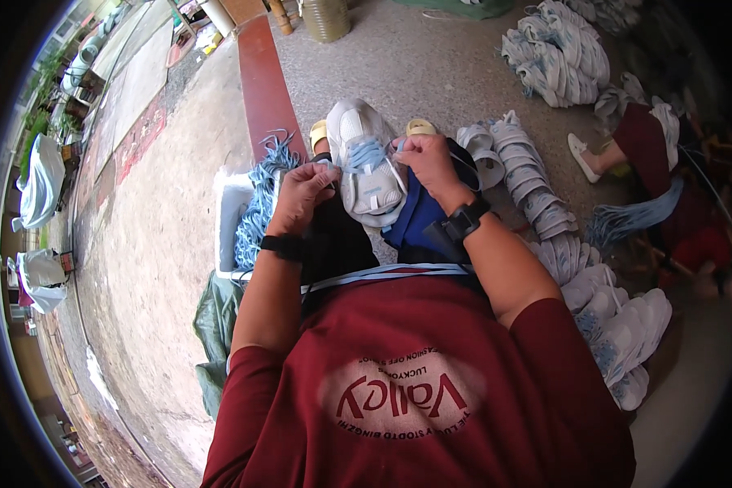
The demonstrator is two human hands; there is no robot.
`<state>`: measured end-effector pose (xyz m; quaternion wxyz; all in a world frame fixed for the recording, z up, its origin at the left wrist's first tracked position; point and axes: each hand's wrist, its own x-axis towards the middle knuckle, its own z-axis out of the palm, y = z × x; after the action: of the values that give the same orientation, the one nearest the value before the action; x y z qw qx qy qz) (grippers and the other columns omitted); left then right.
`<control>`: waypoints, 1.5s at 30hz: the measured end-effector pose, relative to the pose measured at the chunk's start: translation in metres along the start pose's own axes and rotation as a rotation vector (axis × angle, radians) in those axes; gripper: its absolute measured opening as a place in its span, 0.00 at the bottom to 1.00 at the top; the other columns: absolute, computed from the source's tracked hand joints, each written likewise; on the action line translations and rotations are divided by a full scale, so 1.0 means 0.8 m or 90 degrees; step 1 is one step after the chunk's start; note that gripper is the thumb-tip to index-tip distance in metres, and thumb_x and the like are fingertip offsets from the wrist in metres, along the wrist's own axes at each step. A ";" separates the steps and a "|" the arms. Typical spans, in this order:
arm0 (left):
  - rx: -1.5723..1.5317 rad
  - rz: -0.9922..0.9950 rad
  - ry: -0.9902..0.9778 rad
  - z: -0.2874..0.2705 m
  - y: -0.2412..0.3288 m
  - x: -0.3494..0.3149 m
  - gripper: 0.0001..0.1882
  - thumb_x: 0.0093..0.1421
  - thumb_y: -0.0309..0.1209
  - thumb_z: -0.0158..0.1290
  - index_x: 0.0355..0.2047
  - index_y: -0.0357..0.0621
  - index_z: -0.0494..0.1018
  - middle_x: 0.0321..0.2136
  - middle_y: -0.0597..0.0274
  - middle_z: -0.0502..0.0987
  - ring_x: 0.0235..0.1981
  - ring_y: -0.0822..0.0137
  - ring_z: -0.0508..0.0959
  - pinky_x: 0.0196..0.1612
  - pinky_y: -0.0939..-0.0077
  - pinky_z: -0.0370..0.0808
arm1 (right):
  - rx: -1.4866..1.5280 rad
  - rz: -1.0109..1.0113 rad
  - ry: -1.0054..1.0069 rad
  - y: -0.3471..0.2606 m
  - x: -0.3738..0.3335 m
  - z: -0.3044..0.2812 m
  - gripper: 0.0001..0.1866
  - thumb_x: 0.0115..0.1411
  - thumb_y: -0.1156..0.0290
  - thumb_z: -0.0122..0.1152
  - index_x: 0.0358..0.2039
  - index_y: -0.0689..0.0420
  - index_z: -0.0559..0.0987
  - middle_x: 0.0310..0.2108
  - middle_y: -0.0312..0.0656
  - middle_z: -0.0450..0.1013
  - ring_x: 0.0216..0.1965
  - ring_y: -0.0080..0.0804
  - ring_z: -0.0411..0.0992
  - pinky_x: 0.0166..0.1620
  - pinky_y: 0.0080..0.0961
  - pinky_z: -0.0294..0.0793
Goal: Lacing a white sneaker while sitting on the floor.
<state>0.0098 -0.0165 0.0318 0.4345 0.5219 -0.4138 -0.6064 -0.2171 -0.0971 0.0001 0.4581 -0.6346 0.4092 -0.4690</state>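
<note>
Between my knees sits a white shoe upper [374, 195] with pale blue lacing [368, 154] across its middle. My left hand [307, 191] is closed in a pinch beside its left edge, with a bit of pale blue lace at the fingertips. On the other side, my right hand [429, 163] also pinches, and pale blue lace shows at its thumb and finger. The hands are apart, one on each side of the upper. Loose blue and white laces [358, 277] lie across my lap. Both wrists wear black bands.
To my left, a white foam box [227, 215] holds a heap of blue laces [267, 203]. Stacked white uppers [529, 171] line my right side, with more piled [618, 317] nearer me. Another bundle [557, 53] lies far right. A person [638, 138] sits at the right beside hanging blue laces [638, 213].
</note>
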 end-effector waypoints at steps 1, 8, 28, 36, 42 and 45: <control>-0.064 -0.007 0.096 0.002 -0.001 0.001 0.06 0.55 0.32 0.57 0.24 0.46 0.74 0.24 0.74 0.75 0.24 0.81 0.71 0.30 0.88 0.68 | 0.001 0.003 -0.001 -0.003 -0.002 0.001 0.08 0.44 0.80 0.61 0.15 0.62 0.71 0.13 0.33 0.65 0.18 0.18 0.61 0.23 0.19 0.62; -0.075 -0.009 0.078 -0.003 -0.017 0.007 0.05 0.55 0.32 0.57 0.23 0.48 0.74 0.30 0.72 0.77 0.27 0.83 0.70 0.31 0.89 0.67 | -0.174 -0.007 -0.033 -0.017 -0.002 0.001 0.08 0.43 0.77 0.62 0.15 0.62 0.71 0.14 0.44 0.68 0.18 0.33 0.68 0.23 0.28 0.64; 0.016 0.100 0.097 0.011 -0.028 -0.003 0.10 0.56 0.28 0.55 0.19 0.46 0.71 0.17 0.76 0.67 0.20 0.82 0.63 0.26 0.88 0.59 | -0.505 -0.211 -0.003 -0.026 -0.030 0.016 0.03 0.46 0.78 0.50 0.22 0.62 0.73 0.22 0.52 0.70 0.28 0.51 0.70 0.33 0.40 0.72; -0.071 0.121 0.115 0.004 -0.026 -0.008 0.07 0.56 0.27 0.55 0.22 0.41 0.73 0.17 0.73 0.69 0.18 0.82 0.64 0.22 0.88 0.61 | -0.716 -0.425 -0.264 -0.069 -0.011 0.004 0.02 0.49 0.74 0.52 0.24 0.57 0.73 0.21 0.48 0.68 0.23 0.42 0.72 0.25 0.32 0.74; -0.192 0.093 0.085 0.002 -0.029 -0.003 0.02 0.54 0.20 0.55 0.28 0.37 0.74 0.24 0.64 0.76 0.24 0.76 0.75 0.27 0.87 0.73 | -0.412 -0.492 -0.393 -0.104 -0.036 0.030 0.02 0.48 0.76 0.51 0.20 0.59 0.72 0.22 0.46 0.65 0.24 0.43 0.70 0.27 0.33 0.70; -0.222 0.115 0.085 0.006 -0.030 0.002 0.02 0.54 0.22 0.55 0.27 0.41 0.73 0.24 0.65 0.76 0.23 0.75 0.75 0.29 0.85 0.73 | -0.424 -0.444 -0.355 -0.081 -0.031 0.039 0.02 0.48 0.77 0.51 0.21 0.59 0.72 0.24 0.47 0.66 0.26 0.44 0.69 0.30 0.36 0.69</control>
<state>0.0027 -0.0110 0.0087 0.5973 0.4385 -0.3183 -0.5913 -0.1866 -0.0513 0.0526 0.1414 -0.9429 0.1646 -0.2526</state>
